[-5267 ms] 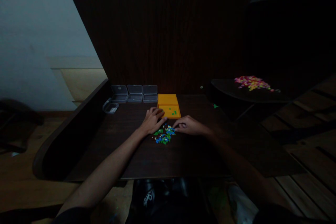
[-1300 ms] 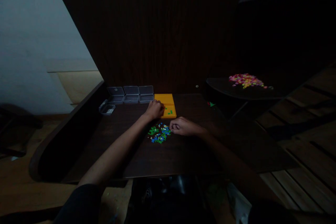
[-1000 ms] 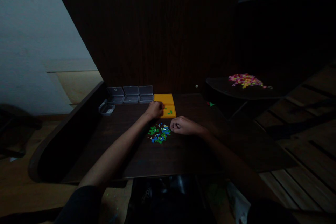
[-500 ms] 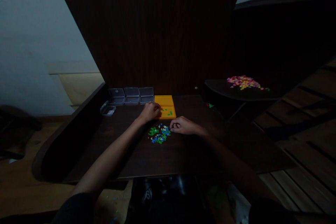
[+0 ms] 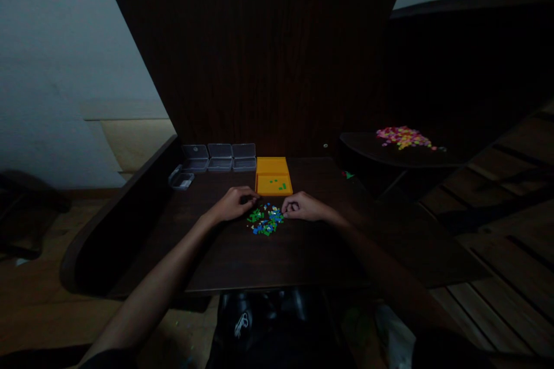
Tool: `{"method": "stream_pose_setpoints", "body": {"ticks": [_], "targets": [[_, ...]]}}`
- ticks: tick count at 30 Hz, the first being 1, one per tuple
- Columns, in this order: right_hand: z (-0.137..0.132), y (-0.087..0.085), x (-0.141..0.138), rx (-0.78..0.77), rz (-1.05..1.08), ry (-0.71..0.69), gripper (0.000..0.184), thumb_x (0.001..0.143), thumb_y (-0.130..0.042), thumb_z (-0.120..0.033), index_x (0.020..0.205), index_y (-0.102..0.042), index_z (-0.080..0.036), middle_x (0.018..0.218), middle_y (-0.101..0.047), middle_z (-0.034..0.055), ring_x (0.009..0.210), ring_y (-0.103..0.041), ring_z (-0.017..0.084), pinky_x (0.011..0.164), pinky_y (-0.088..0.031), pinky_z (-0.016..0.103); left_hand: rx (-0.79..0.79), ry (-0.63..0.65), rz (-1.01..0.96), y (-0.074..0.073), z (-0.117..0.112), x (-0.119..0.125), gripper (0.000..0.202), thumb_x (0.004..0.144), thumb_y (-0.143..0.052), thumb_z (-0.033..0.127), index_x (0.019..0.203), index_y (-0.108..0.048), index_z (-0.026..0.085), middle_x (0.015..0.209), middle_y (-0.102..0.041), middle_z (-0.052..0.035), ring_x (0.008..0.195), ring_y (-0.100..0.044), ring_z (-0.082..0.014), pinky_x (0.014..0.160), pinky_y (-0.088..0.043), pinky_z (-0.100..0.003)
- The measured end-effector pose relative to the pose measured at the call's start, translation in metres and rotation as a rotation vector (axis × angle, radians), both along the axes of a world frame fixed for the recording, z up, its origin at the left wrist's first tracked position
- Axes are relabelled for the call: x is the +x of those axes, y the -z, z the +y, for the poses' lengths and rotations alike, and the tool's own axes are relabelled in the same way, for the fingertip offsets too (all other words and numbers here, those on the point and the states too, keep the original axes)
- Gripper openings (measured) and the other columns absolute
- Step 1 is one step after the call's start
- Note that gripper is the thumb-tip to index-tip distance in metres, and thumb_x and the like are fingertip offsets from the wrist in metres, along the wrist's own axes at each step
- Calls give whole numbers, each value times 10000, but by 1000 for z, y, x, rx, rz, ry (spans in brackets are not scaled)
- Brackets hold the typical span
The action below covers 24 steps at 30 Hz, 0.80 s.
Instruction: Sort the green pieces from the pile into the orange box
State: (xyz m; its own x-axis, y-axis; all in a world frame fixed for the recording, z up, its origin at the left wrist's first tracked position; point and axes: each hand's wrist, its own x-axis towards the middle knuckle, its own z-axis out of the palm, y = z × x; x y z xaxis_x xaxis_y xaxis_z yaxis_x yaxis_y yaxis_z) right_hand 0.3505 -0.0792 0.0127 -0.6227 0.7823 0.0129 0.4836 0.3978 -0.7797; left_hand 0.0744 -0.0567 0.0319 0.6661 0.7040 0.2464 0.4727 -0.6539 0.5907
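Observation:
A loose pile of small green, blue and pale flat plastic pieces (image 5: 267,228) lies on the dark table. At its upper left edge is my left hand (image 5: 236,203), palm down, with the thumb a little apart from the bent fingers and nothing visible between them. Curled at the right edge of the pile, my right hand (image 5: 305,206) has its fingertips pressed together against the pieces; whatever they may hold is too small to make out. Just beyond the pile stands an orange box (image 5: 272,191) with its lid raised, and several green pieces (image 5: 283,187) lie inside it.
Clear plastic cases (image 5: 220,165) with raised lids stand at the back left, with a smaller one (image 5: 180,181) in front. Colourful beads (image 5: 404,137) are heaped on a raised side shelf (image 5: 367,147). A small green and red bit (image 5: 348,174) lies below that shelf.
My left hand has come out of the orange box, back and left to the edge of the pile. My right hand has stayed beside the pile. The view has shifted slightly.

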Motion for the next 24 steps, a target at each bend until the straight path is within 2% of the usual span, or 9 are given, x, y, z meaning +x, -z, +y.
{"method": "stream_pose_setpoints", "body": {"ticks": [6,13,18,24], "targets": [[2,4,1,-120,60,22,207,744,-724,-304,824,-709,-113,632,-580,-13,562,-491,112,522,-353,197,-76,-20,-28,9,-4,-8,224,837,-552,245,958,-716,151,889,-680,-65,797,-630,-169,767,-494,-274],[3,5,5,-60,58,27,206,778,-704,-308,842,-726,-114,687,-637,18,605,-532,130,549,-377,209,-125,53,-33,6,-7,-12,207,771,-595,225,914,-723,147,856,-637,-58,747,-596,-152,699,-492,-250],[4,4,4,-40,82,39,301,831,-688,-412,865,-717,-114,784,-674,51,688,-580,160,616,-430,234,-128,41,-11,7,-7,-11,163,771,-623,236,875,-717,153,843,-634,-53,746,-593,-150,705,-491,-250],[8,3,8,-9,120,107,408,846,-666,-517,911,-718,-118,790,-663,52,714,-581,177,652,-451,262,-134,42,-17,5,-8,-10,139,776,-620,227,848,-707,146,836,-638,-51,738,-591,-147,705,-489,-250]]}}
